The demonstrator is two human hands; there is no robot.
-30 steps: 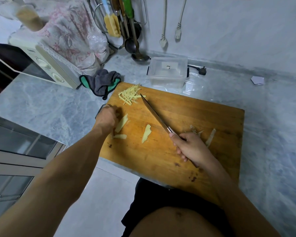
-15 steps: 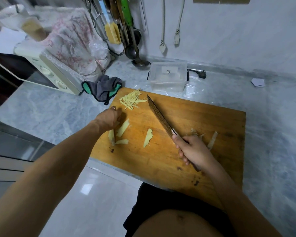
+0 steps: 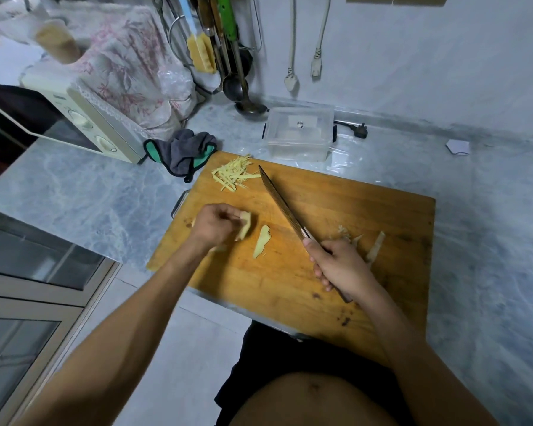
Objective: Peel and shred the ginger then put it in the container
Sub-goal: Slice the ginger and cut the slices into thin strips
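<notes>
Marble bench carries cutting board: left hand grip pinches ginger slices, right hand grip wraps knife, shredded ginger at board's 11 o'clock, container at 12.

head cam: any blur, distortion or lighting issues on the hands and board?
Head view: left hand and the ginger slice it pinches are motion-smeared; right hand and knife sharper; wide-angle bends the cutting board edges and counter; dim bluish light, soft shadows.

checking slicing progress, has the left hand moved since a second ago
Yes. The left hand has shifted from the cutting board's left edge toward its middle, now holding ginger slices.
</notes>
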